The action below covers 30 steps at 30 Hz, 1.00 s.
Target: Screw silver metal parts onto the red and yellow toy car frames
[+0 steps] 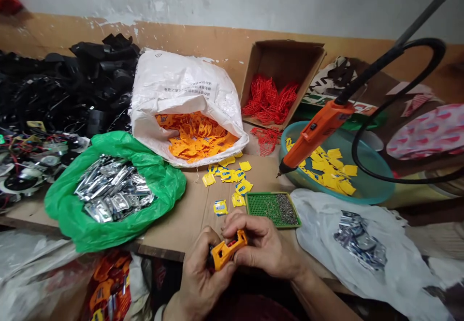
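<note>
Both hands hold one small orange plastic housing [226,252] over the front edge of the bench. My left hand [203,263] is closed round its left end, where a dark part shows. The fingers of my right hand [259,243] are closed on the right end, near a bit of red inside. Just beyond the hands lie loose yellow pieces with blue and silver markings [220,208]. A green tray [264,205] of small screws stands right behind my right hand.
An orange electric screwdriver [315,132] hangs at right over a teal basin [377,185] of yellow pieces. Around the bench are a white sack [181,79] of orange parts, a green bag [68,214] of metal strips, a cardboard box [282,50] with red parts, and a white plastic bag [319,229].
</note>
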### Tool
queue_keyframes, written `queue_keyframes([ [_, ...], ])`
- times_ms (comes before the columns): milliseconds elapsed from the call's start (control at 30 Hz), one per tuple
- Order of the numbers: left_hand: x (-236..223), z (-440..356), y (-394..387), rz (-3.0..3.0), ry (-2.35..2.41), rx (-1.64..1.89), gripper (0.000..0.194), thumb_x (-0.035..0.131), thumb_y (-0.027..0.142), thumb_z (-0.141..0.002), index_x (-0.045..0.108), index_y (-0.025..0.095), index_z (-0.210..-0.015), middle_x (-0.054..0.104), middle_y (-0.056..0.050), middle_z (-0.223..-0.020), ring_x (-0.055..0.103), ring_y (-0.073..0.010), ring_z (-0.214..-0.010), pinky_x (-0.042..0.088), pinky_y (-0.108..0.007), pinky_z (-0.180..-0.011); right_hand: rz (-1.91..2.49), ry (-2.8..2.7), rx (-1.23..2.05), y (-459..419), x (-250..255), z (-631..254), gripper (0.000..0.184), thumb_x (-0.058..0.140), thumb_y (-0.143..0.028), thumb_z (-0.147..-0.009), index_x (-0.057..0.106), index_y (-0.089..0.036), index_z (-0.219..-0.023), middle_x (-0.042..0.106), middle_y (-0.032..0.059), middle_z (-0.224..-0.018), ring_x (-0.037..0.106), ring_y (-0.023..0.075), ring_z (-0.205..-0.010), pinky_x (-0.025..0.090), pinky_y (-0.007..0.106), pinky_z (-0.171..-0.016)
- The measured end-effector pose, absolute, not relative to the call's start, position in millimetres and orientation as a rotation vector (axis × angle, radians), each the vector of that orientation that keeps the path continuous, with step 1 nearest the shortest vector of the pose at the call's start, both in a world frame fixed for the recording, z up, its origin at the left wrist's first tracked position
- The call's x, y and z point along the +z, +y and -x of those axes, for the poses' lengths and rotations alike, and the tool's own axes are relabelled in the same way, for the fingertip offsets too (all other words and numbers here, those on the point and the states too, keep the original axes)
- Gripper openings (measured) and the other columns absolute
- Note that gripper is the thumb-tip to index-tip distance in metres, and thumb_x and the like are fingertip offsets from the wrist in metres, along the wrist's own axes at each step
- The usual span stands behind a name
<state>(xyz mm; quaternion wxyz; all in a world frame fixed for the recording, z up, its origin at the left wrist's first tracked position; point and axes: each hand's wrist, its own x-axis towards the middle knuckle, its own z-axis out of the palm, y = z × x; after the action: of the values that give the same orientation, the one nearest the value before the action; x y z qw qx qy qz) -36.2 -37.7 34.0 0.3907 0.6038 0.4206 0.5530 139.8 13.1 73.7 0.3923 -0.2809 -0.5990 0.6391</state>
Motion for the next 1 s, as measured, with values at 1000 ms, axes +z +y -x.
queue_keyframes([
  [1000,50.4,56.2,-26.4,-0.186,0.753,0.875,0.045,0.091,0.054,-0.057,0.077,0.017,-0.079,0.07,-0.002,-0.064,0.061,-0.0163,-0.057,0.052,-0.029,-0.064,0.713,-1.338,1.773,21.5,65.4,-124.5,0.045,0.07,-0.052,-0.091,0.068,-0.03,-0.131,0.063,0.0093,-0.134,0.061,0.0242,-0.123,0.049,0.04,-0.105],
])
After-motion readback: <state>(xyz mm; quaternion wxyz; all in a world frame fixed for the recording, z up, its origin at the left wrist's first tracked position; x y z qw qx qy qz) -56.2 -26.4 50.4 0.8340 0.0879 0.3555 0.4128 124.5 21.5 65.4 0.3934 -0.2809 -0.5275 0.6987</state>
